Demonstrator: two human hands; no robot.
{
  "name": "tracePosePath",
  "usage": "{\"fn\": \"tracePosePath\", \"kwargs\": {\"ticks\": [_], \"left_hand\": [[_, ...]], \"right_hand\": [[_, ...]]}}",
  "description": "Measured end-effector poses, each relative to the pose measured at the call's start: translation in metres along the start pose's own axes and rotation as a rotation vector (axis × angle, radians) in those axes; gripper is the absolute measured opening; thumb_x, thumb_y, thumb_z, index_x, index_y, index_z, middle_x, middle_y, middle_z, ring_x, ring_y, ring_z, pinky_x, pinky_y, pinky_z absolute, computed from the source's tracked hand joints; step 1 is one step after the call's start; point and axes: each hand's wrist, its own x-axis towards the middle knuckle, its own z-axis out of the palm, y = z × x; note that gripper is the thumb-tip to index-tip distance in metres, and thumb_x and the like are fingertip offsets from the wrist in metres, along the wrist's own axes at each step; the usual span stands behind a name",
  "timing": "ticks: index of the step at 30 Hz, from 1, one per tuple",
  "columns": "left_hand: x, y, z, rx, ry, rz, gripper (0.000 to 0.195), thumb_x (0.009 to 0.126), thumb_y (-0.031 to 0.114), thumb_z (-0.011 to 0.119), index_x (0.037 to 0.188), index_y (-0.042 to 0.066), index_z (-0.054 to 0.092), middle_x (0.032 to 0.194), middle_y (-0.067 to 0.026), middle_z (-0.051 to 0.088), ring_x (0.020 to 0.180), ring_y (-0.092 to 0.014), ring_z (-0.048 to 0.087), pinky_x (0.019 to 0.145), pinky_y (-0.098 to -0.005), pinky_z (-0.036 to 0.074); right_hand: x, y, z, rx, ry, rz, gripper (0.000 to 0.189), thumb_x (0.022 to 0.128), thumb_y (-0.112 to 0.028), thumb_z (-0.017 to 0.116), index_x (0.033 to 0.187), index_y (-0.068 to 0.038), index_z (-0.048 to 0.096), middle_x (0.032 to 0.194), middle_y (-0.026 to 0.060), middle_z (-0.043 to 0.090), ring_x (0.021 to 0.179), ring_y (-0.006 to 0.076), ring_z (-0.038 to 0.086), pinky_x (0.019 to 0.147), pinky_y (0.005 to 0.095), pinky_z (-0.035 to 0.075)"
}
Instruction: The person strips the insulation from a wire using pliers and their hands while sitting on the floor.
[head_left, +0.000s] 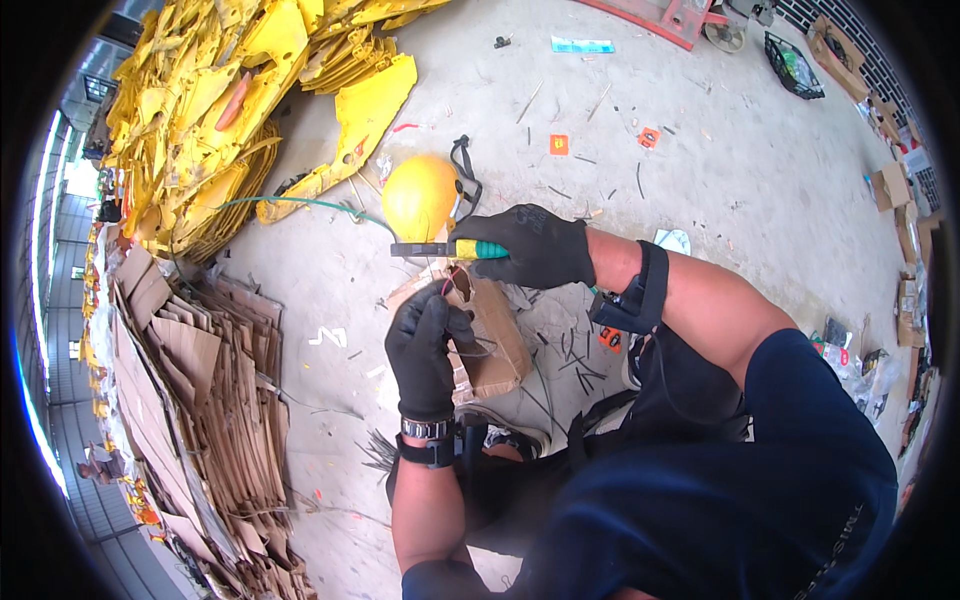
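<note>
My right hand (532, 247), in a dark work glove, grips a hand tool, seemingly a wire stripper (424, 250), with a dark head and a yellow-and-green handle. Its head points left, above the cardboard box (495, 341). Lower down, my gloved left hand (426, 352) pinches a thin red wire (450, 281) between thumb and fingers, just below the tool. Whether the jaws touch the wire cannot be made out. Right behind the tool lies a yellow hard hat (420, 195) with a black strap. A green cable (315, 202) runs from the left towards the hat.
Yellow plastic panels (217, 112) are heaped at upper left. Flattened cardboard (217, 390) is stacked along the left. Short dark wire offcuts (577, 352) litter the concrete floor beside the box. A red metal frame (667, 22) and a black crate (793, 67) stand farther off.
</note>
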Motion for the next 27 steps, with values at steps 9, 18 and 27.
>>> {"fn": "tracePosePath", "kwargs": {"ticks": [9, 18, 27], "left_hand": [[0.003, 0.001, 0.01, 0.131, 0.074, -0.079, 0.025, 0.099, 0.021, 0.052, 0.097, -0.001, 0.065, 0.064, 0.0017, 0.055, 0.05, -0.005, 0.045, 0.044, -0.0185, 0.035], [-0.003, 0.001, 0.013, 0.649, 0.063, 0.371, 0.015, 0.093, -0.001, 0.053, 0.098, -0.001, 0.067, 0.068, 0.0016, 0.053, 0.054, -0.006, 0.046, 0.05, -0.0217, 0.037], [-0.013, 0.008, 0.016, 0.486, 0.098, 0.192, 0.016, 0.093, 0.009, 0.056, 0.095, -0.002, 0.067, 0.062, 0.0016, 0.052, 0.052, -0.006, 0.045, 0.047, -0.0214, 0.034]], "right_hand": [[0.004, 0.019, 0.002, -0.091, 0.055, -0.03, 0.032, 0.082, -0.03, 0.067, 0.109, -0.014, 0.058, 0.082, 0.0152, 0.066, 0.079, 0.0358, 0.066, 0.071, 0.0465, 0.051], [0.009, 0.024, 0.001, -0.139, -0.017, 0.039, 0.03, 0.083, -0.032, 0.065, 0.105, -0.013, 0.058, 0.084, 0.016, 0.067, 0.083, 0.036, 0.066, 0.076, 0.0472, 0.051], [0.014, 0.029, 0.007, -0.092, -0.05, 0.029, 0.027, 0.081, -0.031, 0.067, 0.1, -0.012, 0.061, 0.086, 0.0155, 0.067, 0.084, 0.0356, 0.066, 0.077, 0.0466, 0.051]]}}
